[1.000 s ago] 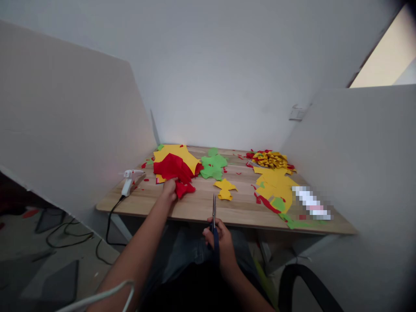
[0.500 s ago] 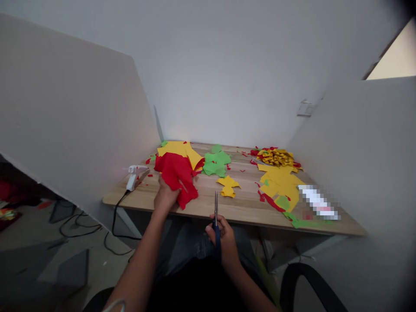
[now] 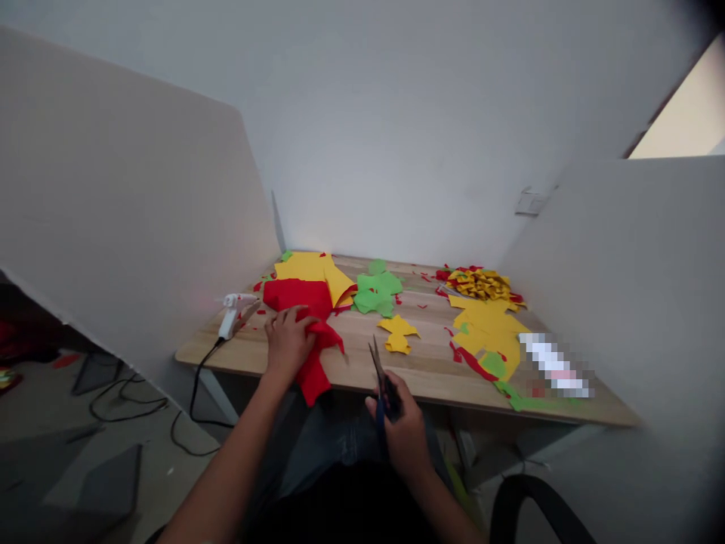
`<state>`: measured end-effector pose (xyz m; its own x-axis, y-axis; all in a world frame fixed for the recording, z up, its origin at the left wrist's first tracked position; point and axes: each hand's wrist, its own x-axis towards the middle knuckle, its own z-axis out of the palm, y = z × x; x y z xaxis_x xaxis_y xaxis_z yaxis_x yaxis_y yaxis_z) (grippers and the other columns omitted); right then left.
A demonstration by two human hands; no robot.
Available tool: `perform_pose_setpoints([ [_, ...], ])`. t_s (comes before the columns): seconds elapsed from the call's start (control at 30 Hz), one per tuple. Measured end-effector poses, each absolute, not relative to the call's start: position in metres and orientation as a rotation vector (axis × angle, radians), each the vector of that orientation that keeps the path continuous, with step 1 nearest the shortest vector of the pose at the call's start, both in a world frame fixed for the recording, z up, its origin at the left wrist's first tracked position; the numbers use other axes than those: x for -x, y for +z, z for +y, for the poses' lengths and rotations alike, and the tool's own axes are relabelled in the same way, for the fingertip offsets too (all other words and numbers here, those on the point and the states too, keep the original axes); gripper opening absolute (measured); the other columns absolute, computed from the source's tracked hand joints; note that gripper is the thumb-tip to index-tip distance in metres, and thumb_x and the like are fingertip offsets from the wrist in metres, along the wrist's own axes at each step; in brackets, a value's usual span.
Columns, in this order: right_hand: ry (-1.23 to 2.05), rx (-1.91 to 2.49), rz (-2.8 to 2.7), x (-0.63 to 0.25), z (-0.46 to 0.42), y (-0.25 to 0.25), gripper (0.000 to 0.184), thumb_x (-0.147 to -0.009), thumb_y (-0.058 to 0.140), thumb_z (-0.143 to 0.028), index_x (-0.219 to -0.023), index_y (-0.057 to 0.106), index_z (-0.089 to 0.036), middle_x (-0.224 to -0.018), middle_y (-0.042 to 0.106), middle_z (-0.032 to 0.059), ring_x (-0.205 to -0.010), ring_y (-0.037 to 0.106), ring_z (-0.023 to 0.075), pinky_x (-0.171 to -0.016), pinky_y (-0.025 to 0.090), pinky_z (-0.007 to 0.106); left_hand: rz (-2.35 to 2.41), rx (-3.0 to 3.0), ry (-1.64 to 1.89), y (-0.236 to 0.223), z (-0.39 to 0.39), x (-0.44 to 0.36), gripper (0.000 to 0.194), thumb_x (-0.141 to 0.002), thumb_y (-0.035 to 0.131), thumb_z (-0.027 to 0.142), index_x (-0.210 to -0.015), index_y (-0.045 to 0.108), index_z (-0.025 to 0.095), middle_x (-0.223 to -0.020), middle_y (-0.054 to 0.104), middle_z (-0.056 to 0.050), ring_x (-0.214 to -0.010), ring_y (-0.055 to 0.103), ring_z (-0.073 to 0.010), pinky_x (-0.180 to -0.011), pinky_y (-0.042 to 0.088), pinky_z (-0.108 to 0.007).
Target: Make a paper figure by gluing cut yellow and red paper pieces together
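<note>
My left hand (image 3: 288, 341) grips a crumpled red paper piece (image 3: 313, 366) at the near left edge of the wooden table (image 3: 351, 355); the paper hangs partly over the edge. A larger red sheet (image 3: 291, 293) lies just behind it on yellow paper (image 3: 310, 267). My right hand (image 3: 399, 427) is closed round the blue handles of a pair of scissors (image 3: 378, 370), whose blades point up and away over the table's front edge. The blades look slightly apart.
A white glue gun (image 3: 232, 311) with a black cord lies at the left edge. Green cut-outs (image 3: 377, 291), a small yellow cut-out (image 3: 399, 332), a yellow-and-red folded pile (image 3: 481, 283) and yellow sheets (image 3: 487, 325) cover the table. White partitions stand on both sides.
My left hand has pulled a red piece from the pile toward the front edge, where it now hangs over. The scissors have tilted left and their blades parted a little.
</note>
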<state>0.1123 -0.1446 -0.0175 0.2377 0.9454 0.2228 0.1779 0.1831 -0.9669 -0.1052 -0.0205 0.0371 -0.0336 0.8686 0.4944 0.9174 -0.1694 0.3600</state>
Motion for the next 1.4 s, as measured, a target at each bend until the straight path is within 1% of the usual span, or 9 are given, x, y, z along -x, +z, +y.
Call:
perform_pose_setpoints([
  [0.1,0.623,1.296,-1.425,-0.128,-0.13,-0.002,0.052,-0.074,0.073,-0.029,-0.123,0.058,-0.022,-0.112,0.065,0.0095,-0.101,0.06,0.0257,-0.093,0.046,0.039,-2.062,2.166,-1.176,0.053,-0.014,0.115,0.023,-0.085,0.054,0.035,-0.091,0.073,0.021,-0.097,0.072,-0.011,-0.095,0.061,-0.0284,-0.085,0.042,-0.037],
  [0.17,0.582,1.313,-1.594,-0.136,-0.117,0.01,0.048,-0.075,0.071,-0.027,-0.121,0.058,-0.02,-0.105,0.066,0.0093,-0.095,0.061,0.0248,-0.089,0.047,0.039,-2.123,2.112,-1.235,0.064,-0.008,0.124,0.037,-0.088,0.048,0.047,-0.084,0.07,0.018,-0.076,0.069,-0.01,-0.075,0.062,-0.0256,-0.067,0.041,-0.031],
  [0.23,0.53,1.328,-1.76,-0.14,-0.102,0.022,0.045,-0.076,0.07,-0.028,-0.119,0.06,-0.019,-0.103,0.066,0.0094,-0.093,0.061,0.0246,-0.087,0.047,0.039,-2.149,2.103,-1.287,0.074,-0.001,0.134,0.043,-0.087,0.049,0.053,-0.079,0.069,0.016,-0.069,0.067,-0.009,-0.068,0.06,-0.024,-0.059,0.037,-0.029],
  [0.47,0.012,1.334,-2.332,-0.132,-0.038,0.063,0.048,-0.084,0.063,-0.027,-0.129,0.053,-0.015,-0.111,0.064,0.012,-0.103,0.056,0.0243,-0.089,0.042,0.034,-2.125,2.287,-1.384,0.09,0.009,0.158,0.038,-0.076,0.062,0.052,-0.071,0.07,0.015,-0.062,0.066,-0.003,-0.06,0.057,-0.0188,-0.052,0.036,-0.025],
  [0.8,-0.305,1.064,-2.737,-0.086,0.041,0.109,0.044,-0.079,0.066,-0.029,-0.121,0.062,-0.017,-0.109,0.063,0.0162,-0.103,0.054,0.0313,-0.085,0.036,0.038,-2.125,2.363,-1.314,0.088,0.011,0.17,0.036,-0.075,0.065,0.05,-0.067,0.068,0.016,-0.061,0.064,-0.002,-0.061,0.056,-0.0173,-0.053,0.037,-0.024],
  [0.93,-0.411,0.953,-2.835,-0.078,0.057,0.123,0.046,-0.078,0.066,-0.024,-0.123,0.062,-0.017,-0.11,0.063,0.0178,-0.106,0.051,0.033,-0.088,0.033,0.04,-2.104,2.473,-1.317,0.084,0.011,0.176,0.035,-0.075,0.066,0.051,-0.073,0.071,0.017,-0.066,0.067,-0.001,-0.066,0.059,-0.0189,-0.056,0.041,-0.024],
  [1.2,-0.524,0.678,-2.994,-0.064,0.066,0.137,0.04,-0.085,0.059,-0.02,-0.125,0.063,-0.022,-0.115,0.064,0.0136,-0.107,0.048,0.0296,-0.09,0.031,0.039,-2.087,2.57,-1.663,0.082,0.005,0.18,0.026,-0.066,0.076,0.042,-0.076,0.075,0.019,-0.081,0.074,-0.006,-0.081,0.065,-0.023,-0.072,0.049,-0.027],
  [1.3,-0.542,0.662,-3.01,-0.057,0.062,0.135,0.039,-0.086,0.058,-0.02,-0.124,0.064,-0.021,-0.112,0.065,0.0151,-0.105,0.051,0.0304,-0.087,0.033,0.039,-2.134,2.474,-1.706,0.079,0.003,0.181,0.022,-0.064,0.077,0.038,-0.073,0.074,0.019,-0.078,0.074,-0.006,-0.083,0.065,-0.0257,-0.073,0.051,-0.03],
  [1.4,-0.538,0.649,-3.03,-0.054,0.06,0.132,0.039,-0.086,0.059,-0.02,-0.124,0.065,-0.02,-0.112,0.066,0.0161,-0.105,0.053,0.0305,-0.086,0.034,0.039,-1.995,2.527,-1.625,0.073,0.004,0.185,0.017,-0.069,0.071,0.035,-0.073,0.074,0.019,-0.077,0.074,-0.007,-0.082,0.066,-0.0261,-0.073,0.052,-0.032],
])
